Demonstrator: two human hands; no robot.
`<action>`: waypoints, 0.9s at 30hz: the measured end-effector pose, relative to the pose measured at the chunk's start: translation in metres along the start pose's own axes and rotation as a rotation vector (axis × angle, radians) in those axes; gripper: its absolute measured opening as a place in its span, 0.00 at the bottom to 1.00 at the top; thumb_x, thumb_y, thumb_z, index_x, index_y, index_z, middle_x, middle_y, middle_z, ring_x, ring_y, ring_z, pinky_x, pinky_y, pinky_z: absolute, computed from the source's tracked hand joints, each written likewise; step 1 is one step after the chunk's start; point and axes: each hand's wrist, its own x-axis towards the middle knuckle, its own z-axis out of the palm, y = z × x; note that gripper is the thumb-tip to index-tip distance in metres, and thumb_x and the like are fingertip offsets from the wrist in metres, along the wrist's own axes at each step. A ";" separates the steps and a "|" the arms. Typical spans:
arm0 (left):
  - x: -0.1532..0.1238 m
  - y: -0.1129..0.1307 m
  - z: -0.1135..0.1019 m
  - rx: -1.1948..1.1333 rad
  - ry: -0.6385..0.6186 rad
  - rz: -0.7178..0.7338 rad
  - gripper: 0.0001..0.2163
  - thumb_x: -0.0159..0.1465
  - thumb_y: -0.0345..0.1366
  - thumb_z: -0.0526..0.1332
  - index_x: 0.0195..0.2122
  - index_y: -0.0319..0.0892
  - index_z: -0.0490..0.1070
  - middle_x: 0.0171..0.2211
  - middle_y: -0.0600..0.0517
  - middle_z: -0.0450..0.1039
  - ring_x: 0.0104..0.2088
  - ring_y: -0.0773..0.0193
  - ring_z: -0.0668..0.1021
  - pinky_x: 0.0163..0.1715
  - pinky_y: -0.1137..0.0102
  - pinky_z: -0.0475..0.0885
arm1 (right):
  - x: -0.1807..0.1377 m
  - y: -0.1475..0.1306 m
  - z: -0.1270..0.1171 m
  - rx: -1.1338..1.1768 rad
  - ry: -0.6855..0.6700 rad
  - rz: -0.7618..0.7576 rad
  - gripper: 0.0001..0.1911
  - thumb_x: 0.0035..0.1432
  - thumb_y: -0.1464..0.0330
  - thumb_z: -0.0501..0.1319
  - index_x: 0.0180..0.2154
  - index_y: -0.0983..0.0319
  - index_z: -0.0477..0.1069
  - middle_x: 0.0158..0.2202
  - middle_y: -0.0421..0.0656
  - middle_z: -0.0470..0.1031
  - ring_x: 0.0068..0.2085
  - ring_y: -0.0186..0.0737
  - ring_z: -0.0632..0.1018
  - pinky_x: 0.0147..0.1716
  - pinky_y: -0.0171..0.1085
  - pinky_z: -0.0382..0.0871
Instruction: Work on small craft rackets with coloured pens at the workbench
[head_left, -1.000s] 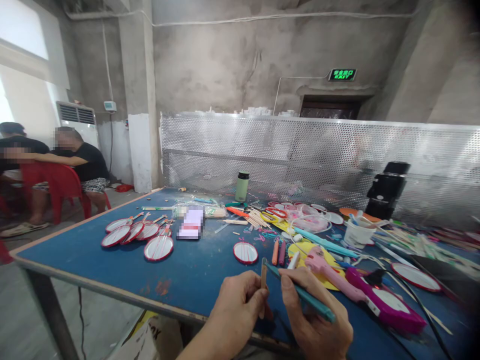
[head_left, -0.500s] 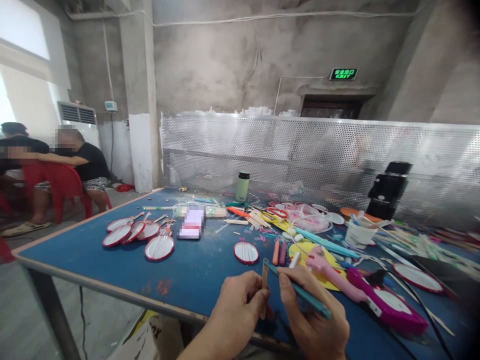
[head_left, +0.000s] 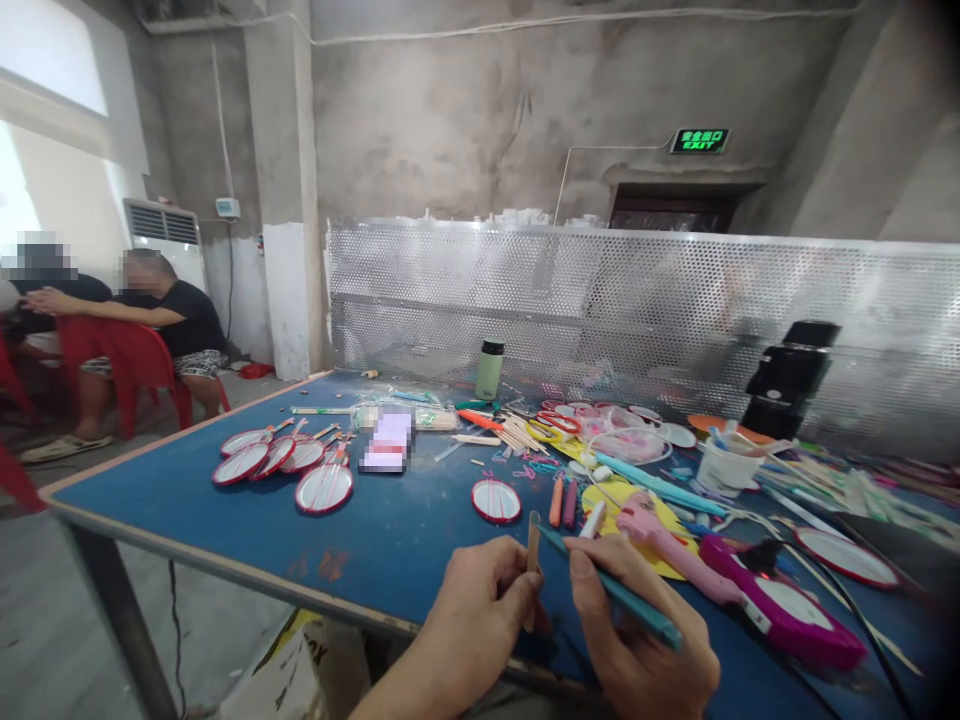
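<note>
My left hand (head_left: 476, 625) is closed around a thin wooden stick (head_left: 532, 545), held upright over the near edge of the blue table (head_left: 187, 490). My right hand (head_left: 637, 640) grips a teal pen-like tool (head_left: 622, 595) whose tip touches the top of the stick. Both hands sit close together at the bottom centre. A small round red-rimmed disc (head_left: 496, 500) lies on the table just beyond them.
Several red-rimmed round discs on sticks (head_left: 289, 465) lie at the left. A pink and a purple glue gun (head_left: 780, 610), a yellow sheet, markers, a white cup (head_left: 726, 465), a green bottle (head_left: 489, 370) and loose sticks crowd the right. Two people sit at the far left on red chairs.
The view shifted slightly right and down. My hands keep the same grip on the stick and the teal tool, with hardly any movement.
</note>
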 end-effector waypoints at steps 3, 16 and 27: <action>-0.001 0.001 0.000 -0.037 -0.011 0.000 0.12 0.64 0.43 0.57 0.29 0.40 0.69 0.23 0.51 0.73 0.26 0.63 0.75 0.28 0.71 0.66 | 0.000 0.000 0.000 -0.007 -0.018 0.008 0.07 0.60 0.78 0.61 0.37 0.60 0.72 0.28 0.38 0.76 0.28 0.31 0.78 0.33 0.29 0.73; -0.001 0.003 -0.001 -0.011 -0.006 -0.010 0.10 0.63 0.40 0.57 0.29 0.40 0.71 0.23 0.51 0.74 0.25 0.64 0.75 0.27 0.72 0.65 | -0.001 -0.001 0.000 -0.007 0.022 0.011 0.08 0.59 0.79 0.61 0.37 0.61 0.72 0.28 0.38 0.76 0.28 0.31 0.78 0.33 0.30 0.73; 0.000 0.000 0.000 -0.038 -0.013 -0.016 0.12 0.64 0.43 0.58 0.30 0.40 0.71 0.23 0.51 0.75 0.25 0.64 0.75 0.27 0.72 0.65 | 0.000 0.000 0.000 -0.022 0.012 0.018 0.07 0.60 0.78 0.61 0.36 0.61 0.72 0.28 0.37 0.76 0.28 0.31 0.78 0.34 0.29 0.73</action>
